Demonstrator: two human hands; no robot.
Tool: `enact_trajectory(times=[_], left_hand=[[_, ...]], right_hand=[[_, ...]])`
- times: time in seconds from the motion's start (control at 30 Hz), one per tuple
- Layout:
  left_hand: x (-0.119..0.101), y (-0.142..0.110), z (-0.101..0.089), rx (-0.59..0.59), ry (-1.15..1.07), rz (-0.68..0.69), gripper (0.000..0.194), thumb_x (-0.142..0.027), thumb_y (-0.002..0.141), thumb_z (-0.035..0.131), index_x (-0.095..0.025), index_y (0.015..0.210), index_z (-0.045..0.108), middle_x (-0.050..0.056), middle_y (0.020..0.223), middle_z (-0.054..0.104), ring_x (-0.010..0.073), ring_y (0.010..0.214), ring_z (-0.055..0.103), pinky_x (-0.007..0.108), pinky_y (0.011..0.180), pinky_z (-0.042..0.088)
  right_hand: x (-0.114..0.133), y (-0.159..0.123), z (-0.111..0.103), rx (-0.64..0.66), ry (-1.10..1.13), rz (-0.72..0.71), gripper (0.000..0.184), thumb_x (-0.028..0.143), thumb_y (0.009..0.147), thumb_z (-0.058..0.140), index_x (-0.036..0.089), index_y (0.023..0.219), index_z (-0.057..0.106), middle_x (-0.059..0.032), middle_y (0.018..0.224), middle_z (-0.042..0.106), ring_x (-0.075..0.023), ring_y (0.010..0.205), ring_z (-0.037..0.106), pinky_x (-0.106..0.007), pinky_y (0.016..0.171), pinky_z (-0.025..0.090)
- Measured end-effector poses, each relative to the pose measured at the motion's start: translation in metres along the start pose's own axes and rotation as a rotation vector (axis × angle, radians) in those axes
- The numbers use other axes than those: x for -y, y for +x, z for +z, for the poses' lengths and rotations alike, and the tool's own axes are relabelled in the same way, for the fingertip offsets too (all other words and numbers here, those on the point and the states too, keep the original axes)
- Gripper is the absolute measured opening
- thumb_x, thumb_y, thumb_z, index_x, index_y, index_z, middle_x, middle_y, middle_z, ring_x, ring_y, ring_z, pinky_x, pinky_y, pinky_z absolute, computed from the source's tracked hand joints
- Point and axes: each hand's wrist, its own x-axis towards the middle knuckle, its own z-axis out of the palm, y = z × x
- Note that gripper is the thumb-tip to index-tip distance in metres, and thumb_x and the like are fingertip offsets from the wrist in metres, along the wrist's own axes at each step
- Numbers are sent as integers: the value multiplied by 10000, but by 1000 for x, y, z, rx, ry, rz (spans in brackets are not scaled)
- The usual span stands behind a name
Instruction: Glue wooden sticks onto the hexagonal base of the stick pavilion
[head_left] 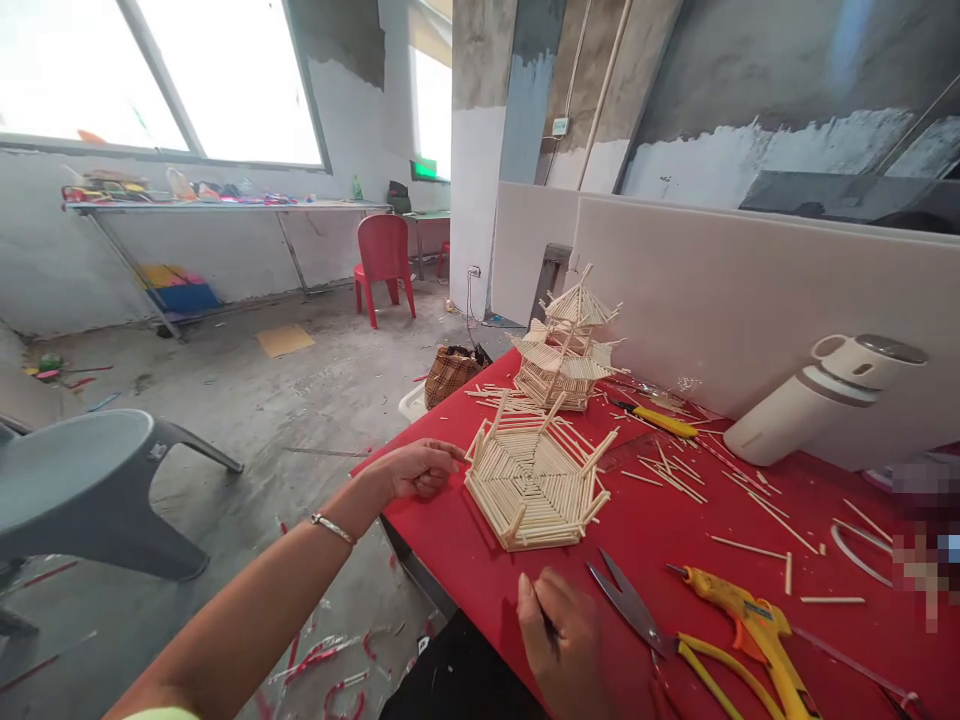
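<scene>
- Evidently unfinished, the base (pixel 529 480) sits on the red table (pixel 646 535), stick uprights (pixel 598 452) rising around its rim; setting or adjusting these looks like the step in hand.
- At the base's left rim, the left hand (pixel 424 470) reaches in with fingers curled; whether it pinches a stick cannot be told.
- In front of the base, the right hand (pixel 559 630) is blurred and bent inward, its grip unreadable.
- The next move seems to call for a light, steadying touch, since the uprights look easily knocked.
- The table's edge runs close to the base's left; the tower (pixel 570 355) stands just behind it.
- Bare red surface separates the base from the glue gun (pixel 742 607) to its right, with scissors (pixel 630 607) lying front-right.
</scene>
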Motion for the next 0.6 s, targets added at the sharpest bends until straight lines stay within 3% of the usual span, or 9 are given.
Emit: enact_trajectory(times=[0.1, 0.23, 0.37, 0.47, 0.53, 0.6], left_hand=[[5, 0, 3, -77, 48, 41, 345, -254, 534, 870, -136, 805, 691, -95, 405, 379, 29, 353, 231, 155, 352, 152], [10, -7, 1, -302, 90, 170, 383, -393, 524, 881, -147, 667, 625, -95, 399, 362, 24, 336, 233, 175, 353, 130], [7, -35, -27, -628, 113, 371, 425, -535, 613, 787, -165, 667, 584, -101, 429, 326, 28, 349, 239, 191, 383, 168], [-1, -54, -49, -831, 187, 492, 411, -543, 629, 767, -190, 598, 557, -61, 463, 404, 65, 406, 332, 206, 400, 233], [-8, -53, -52, -872, 272, 531, 378, -475, 587, 818, -198, 544, 565, -6, 561, 541, 104, 513, 462, 208, 433, 299], [-16, -40, -42, -839, 365, 536, 328, -393, 530, 864, -197, 514, 601, 27, 687, 638, 141, 644, 550, 207, 479, 351]], right_hand=[[1, 1, 0, 5, -7, 1, 379, 98, 942, 484, 219, 612, 342, 60, 556, 347, -83, 472, 378, -267, 492, 258], [0, 0, 0, -3, -30, -3, 381, 96, 951, 475, 219, 622, 328, 57, 567, 350, -82, 484, 379, -267, 497, 258], [-1, -3, 2, 3, -26, 8, 389, 97, 944, 485, 219, 614, 318, 57, 572, 341, -85, 498, 362, -270, 511, 254], [-1, -2, 1, 13, -21, 14, 393, 100, 938, 488, 218, 603, 321, 58, 567, 346, -83, 492, 348, -266, 505, 244], [0, -1, 1, 20, -23, 11, 392, 105, 940, 484, 217, 600, 323, 59, 561, 350, -81, 487, 354, -263, 500, 240], [1, 1, 0, 19, -34, 10, 392, 110, 941, 484, 216, 599, 325, 59, 556, 356, -80, 485, 366, -262, 501, 241]])
